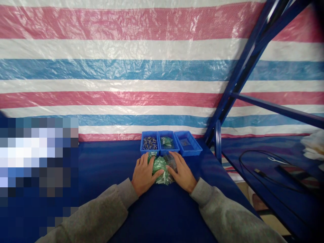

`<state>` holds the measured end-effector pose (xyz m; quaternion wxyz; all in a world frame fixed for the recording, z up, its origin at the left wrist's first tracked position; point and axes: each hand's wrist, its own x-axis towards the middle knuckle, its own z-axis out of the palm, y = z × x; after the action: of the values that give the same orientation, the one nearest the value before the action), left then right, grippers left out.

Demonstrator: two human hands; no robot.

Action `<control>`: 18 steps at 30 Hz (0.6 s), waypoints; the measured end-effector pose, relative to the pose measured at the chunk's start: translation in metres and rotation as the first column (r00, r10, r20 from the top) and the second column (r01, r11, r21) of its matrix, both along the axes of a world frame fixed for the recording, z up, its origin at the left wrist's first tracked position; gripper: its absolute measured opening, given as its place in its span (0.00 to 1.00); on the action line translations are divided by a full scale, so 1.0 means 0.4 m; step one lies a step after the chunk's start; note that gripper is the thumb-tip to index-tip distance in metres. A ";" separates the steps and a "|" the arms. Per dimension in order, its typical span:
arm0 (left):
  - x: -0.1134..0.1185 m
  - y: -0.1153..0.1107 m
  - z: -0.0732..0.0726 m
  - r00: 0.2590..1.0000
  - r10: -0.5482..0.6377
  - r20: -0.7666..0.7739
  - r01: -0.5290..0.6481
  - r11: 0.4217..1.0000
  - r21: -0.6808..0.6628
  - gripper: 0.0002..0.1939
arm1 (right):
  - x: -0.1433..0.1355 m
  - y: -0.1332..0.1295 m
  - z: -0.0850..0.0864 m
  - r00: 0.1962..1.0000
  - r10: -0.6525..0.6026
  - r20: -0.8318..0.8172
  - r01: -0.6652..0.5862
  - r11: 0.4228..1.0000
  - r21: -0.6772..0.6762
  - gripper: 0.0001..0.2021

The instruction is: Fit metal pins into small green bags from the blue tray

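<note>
A loose pile of small clear packets with green contents (160, 170) lies on the blue table in front of me. My left hand (144, 173) rests against the pile's left side, fingers stretched out and thumb apart on the packets. On the other side my right hand (183, 172) is spread over the pile's right edge, where some packets look greyish and clear (172, 162). Neither hand is closed round a packet. What lies under the fingers is hidden.
Just beyond the pile stand three blue bins: the left bin (141, 148) has many metal pin-like parts, the middle bin (169, 151) green packets, the right bin (194, 152) a small clear item. A blue metal frame (234, 81) rises right. A black cable (240, 162) lies on another table.
</note>
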<state>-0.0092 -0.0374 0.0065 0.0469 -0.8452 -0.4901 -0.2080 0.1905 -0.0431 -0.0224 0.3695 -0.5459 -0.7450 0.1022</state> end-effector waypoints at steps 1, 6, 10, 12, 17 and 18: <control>-0.003 -0.002 -0.003 1.000 -0.001 -0.005 0.001 1.000 0.001 0.30 | 0.001 -0.007 0.001 0.999 -0.020 0.027 0.020 1.000 -0.003 0.28; -0.013 -0.007 -0.018 1.000 -0.030 0.001 0.030 0.999 -0.040 0.32 | 0.009 -0.046 0.006 0.990 -0.087 0.110 0.087 0.996 0.010 0.30; -0.010 -0.008 -0.028 0.998 -0.043 0.048 0.049 0.992 -0.120 0.31 | 0.005 -0.072 0.003 0.972 -0.043 0.233 0.052 0.998 -0.032 0.32; -0.005 -0.008 -0.030 0.995 -0.056 0.080 0.067 0.987 -0.145 0.30 | -0.001 -0.075 -0.001 0.955 -0.024 0.294 0.044 0.997 -0.060 0.35; 0.005 -0.006 -0.024 0.984 -0.142 0.106 0.156 0.978 -0.135 0.26 | -0.004 -0.057 -0.008 0.935 0.013 0.354 0.019 0.996 -0.089 0.33; 0.006 -0.006 -0.022 0.984 -0.151 0.094 0.163 0.979 -0.125 0.25 | -0.001 -0.054 -0.007 0.937 0.021 0.348 0.010 0.996 -0.087 0.32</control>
<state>-0.0068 -0.0397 -0.0024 -0.0465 -0.8730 -0.4360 -0.2136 0.1899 -0.0648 -0.0253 0.2072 -0.5690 -0.7949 0.0374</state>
